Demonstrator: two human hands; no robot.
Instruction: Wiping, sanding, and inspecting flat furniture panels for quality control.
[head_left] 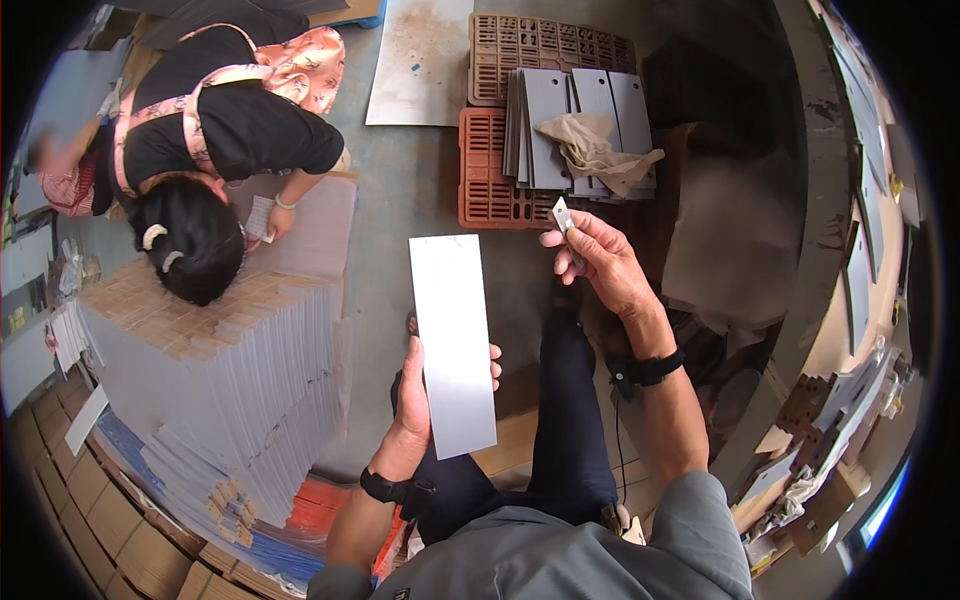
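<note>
My left hand (418, 392) grips a long, pale grey rectangular panel (455, 350) from below, thumb on one long edge and fingertips at the other. The panel stands lengthwise in front of me, its bright face toward me. To its right, my right hand (604, 262) is raised and pinches a small metal bracket (562, 214) with a hole near its tip. The bracket is apart from the panel. Beyond that hand, a stack of grey panels with holes (545, 130) leans in the crates, with a crumpled beige cloth (600, 150) on top.
A co-worker (205, 150) bends over a tall stack of grey panels (250, 390) at the left. An orange plastic crate (482, 165) and a brown one (550, 45) stand ahead. A shelf (815, 200) with panels runs along my right. Cardboard stacks (110, 500) lie at lower left.
</note>
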